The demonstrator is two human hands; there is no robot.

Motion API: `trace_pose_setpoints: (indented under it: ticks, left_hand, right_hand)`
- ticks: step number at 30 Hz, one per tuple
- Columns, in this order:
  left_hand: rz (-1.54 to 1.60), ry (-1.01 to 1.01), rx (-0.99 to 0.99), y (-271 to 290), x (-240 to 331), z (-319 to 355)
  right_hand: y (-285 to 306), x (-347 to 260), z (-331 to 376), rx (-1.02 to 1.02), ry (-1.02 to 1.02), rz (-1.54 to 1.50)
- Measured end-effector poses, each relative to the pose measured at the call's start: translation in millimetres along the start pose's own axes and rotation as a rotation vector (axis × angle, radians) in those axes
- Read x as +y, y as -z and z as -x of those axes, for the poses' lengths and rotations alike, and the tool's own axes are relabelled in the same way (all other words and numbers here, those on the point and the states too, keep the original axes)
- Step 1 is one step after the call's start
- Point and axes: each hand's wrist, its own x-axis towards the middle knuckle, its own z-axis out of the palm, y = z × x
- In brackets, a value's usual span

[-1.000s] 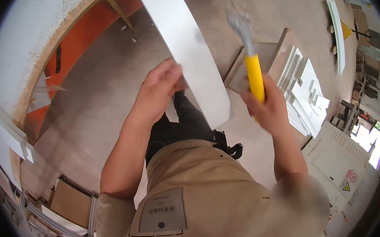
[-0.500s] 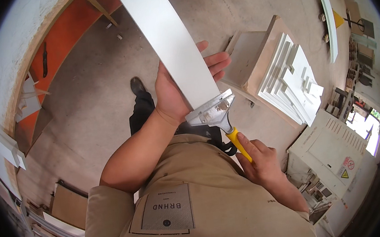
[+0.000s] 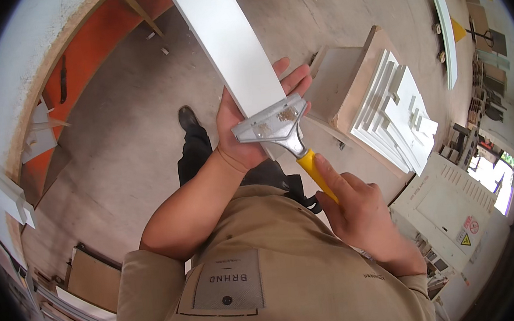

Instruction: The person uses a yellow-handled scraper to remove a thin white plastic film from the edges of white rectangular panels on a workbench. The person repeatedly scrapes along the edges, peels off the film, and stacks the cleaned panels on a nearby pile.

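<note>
A long white board (image 3: 230, 46) runs from the top edge down toward my body. My left hand (image 3: 231, 129) supports its near end from below, palm up, with fingertips stretched out past the board's right edge. My right hand (image 3: 359, 209) is closed round the yellow handle of a scraper (image 3: 275, 125). The scraper's wide metal head lies across the near end of the board, over my left palm, and hides part of that hand. Whether the blade touches the board's face is hard to tell.
At right, a stack of white panels (image 3: 390, 112) sits on a brown board. A pale machine cabinet (image 3: 444, 205) stands lower right. On the left is a worktable (image 3: 11, 78) with an orange surface (image 3: 81, 72) beneath it. More white boards (image 3: 444, 40) lie far right.
The scraper has moved up and slightly left, from the board's near end to over my left palm. My right hand has risen with it. The board has shifted slightly in view.
</note>
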Motion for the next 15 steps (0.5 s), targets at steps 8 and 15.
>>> trace_pose_setpoints:
  ticks: [8,15]
  left_hand:
    - [-0.011,0.045,-0.08,7.4,-0.7,6.2]
    - [-0.227,-0.061,-0.114,16.3,-4.8,14.9]
  right_hand:
    - [18.3,-31.9,-56.0,0.047,0.022,0.041]
    - [31.6,-55.1,-111.5,0.137,0.12,0.107]
